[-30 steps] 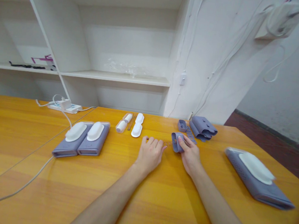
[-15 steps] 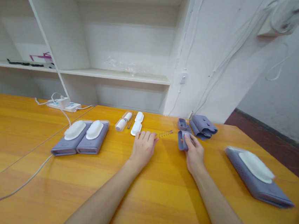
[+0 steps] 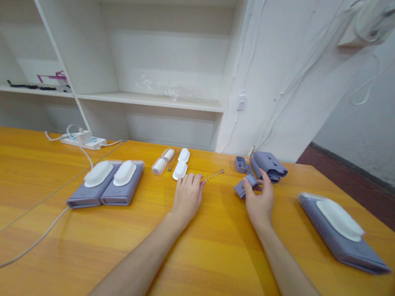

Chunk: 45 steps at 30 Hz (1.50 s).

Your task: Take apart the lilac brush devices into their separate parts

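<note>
My left hand point(image 3: 188, 196) is closed on a thin metal coil spring point(image 3: 215, 175), whose free end sticks out to the right past the fingers. Between the thumb and fingers of my right hand point(image 3: 261, 201) is a small grey-purple plastic part point(image 3: 245, 186), tilted just above the table. Behind it lie another small grey-purple part point(image 3: 241, 165) and a larger hollow grey-purple housing point(image 3: 270, 166). Just beyond my left hand is a white ribbed plastic piece point(image 3: 181, 164). Left of that are a second spring point(image 3: 173, 161) and a clear-and-white piece point(image 3: 163, 161).
Two grey-purple units with white pads point(image 3: 123, 182) stand side by side at the left, and a similar one point(image 3: 343, 232) lies at the right. A power strip point(image 3: 84, 139) with white cables is at the back left. White shelving point(image 3: 153, 99) rises behind the wooden table point(image 3: 203, 265).
My right hand has turned the small grey-purple part, and its fingers have spread wider around it. The spring in my left hand has shifted slightly left.
</note>
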Each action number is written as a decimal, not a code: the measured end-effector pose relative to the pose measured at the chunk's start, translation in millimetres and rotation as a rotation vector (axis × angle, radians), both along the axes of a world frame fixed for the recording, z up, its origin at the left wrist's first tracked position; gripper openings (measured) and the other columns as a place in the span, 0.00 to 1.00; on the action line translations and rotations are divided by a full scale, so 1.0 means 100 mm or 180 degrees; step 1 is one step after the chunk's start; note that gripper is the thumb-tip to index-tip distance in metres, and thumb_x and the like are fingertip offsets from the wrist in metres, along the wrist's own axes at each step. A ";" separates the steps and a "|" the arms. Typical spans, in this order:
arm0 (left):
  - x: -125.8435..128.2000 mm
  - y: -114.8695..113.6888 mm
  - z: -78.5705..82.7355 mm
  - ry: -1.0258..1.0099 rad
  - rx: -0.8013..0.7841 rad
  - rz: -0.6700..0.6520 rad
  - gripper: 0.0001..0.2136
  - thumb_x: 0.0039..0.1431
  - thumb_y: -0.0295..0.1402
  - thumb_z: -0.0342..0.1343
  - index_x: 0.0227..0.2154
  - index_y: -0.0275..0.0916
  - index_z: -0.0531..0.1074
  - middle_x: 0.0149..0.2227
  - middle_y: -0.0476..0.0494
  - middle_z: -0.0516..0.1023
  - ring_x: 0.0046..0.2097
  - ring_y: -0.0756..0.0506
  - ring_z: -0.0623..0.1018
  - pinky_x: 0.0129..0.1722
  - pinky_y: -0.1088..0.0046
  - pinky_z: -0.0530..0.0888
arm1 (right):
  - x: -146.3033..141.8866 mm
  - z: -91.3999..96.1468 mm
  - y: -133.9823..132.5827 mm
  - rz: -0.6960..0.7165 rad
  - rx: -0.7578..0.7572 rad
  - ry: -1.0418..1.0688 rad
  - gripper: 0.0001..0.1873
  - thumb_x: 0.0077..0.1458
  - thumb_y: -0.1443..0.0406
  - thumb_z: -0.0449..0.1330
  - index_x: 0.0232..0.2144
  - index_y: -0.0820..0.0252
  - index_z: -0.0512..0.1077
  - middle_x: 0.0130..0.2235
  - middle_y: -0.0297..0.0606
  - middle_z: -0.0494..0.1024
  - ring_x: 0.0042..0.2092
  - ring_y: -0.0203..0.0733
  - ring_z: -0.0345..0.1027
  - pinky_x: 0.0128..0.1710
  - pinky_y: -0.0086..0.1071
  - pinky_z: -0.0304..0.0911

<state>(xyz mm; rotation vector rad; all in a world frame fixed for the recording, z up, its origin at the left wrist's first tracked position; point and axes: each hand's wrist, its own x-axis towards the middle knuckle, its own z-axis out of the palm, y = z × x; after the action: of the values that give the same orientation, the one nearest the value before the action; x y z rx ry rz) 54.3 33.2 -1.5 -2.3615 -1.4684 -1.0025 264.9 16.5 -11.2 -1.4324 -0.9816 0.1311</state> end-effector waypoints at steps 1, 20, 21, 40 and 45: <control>0.00 0.00 0.00 -0.0003 -0.0013 0.0005 0.09 0.66 0.33 0.42 0.42 0.39 0.65 0.39 0.42 0.72 0.43 0.43 0.71 0.43 0.65 0.64 | 0.01 0.01 -0.02 -0.0112 -0.0050 -0.0384 0.22 0.51 0.54 0.59 0.47 0.57 0.69 0.42 0.40 0.68 0.43 0.43 0.64 0.49 0.39 0.59; 0.00 0.00 -0.01 -0.0019 0.0034 0.0034 0.07 0.66 0.33 0.44 0.42 0.39 0.66 0.38 0.43 0.72 0.43 0.44 0.72 0.43 0.66 0.65 | -0.04 -0.04 -0.05 -0.0935 -0.0992 -0.2623 0.18 0.56 0.51 0.55 0.37 0.58 0.76 0.43 0.46 0.69 0.44 0.51 0.60 0.38 0.39 0.53; 0.00 0.00 -0.01 -0.0014 0.0032 0.0036 0.08 0.66 0.33 0.44 0.42 0.39 0.66 0.38 0.43 0.72 0.43 0.43 0.72 0.42 0.65 0.65 | -0.07 0.00 -0.07 -0.0966 -0.0940 -0.2690 0.17 0.57 0.53 0.54 0.37 0.58 0.76 0.44 0.46 0.69 0.46 0.51 0.60 0.39 0.39 0.52; 0.00 0.01 -0.02 0.0005 -0.0001 0.0034 0.08 0.66 0.33 0.44 0.41 0.39 0.66 0.38 0.43 0.72 0.42 0.43 0.71 0.42 0.65 0.64 | -0.08 -0.04 -0.06 -0.0670 -0.1240 -0.3104 0.20 0.58 0.57 0.51 0.50 0.57 0.68 0.55 0.45 0.68 0.54 0.54 0.56 0.53 0.55 0.40; 0.01 0.00 -0.01 0.0005 -0.0005 0.0033 0.08 0.66 0.33 0.44 0.41 0.39 0.66 0.38 0.43 0.72 0.42 0.43 0.71 0.42 0.65 0.64 | -0.10 0.04 -0.10 -0.0795 -0.1293 -0.2996 0.15 0.59 0.58 0.51 0.31 0.60 0.73 0.37 0.43 0.74 0.43 0.49 0.62 0.44 0.44 0.49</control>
<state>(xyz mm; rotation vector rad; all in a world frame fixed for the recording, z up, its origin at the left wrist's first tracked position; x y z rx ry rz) 54.8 33.0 -2.1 -2.3527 -1.4798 -0.9974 255.1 6.6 -7.4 -2.0325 -1.5689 -0.6159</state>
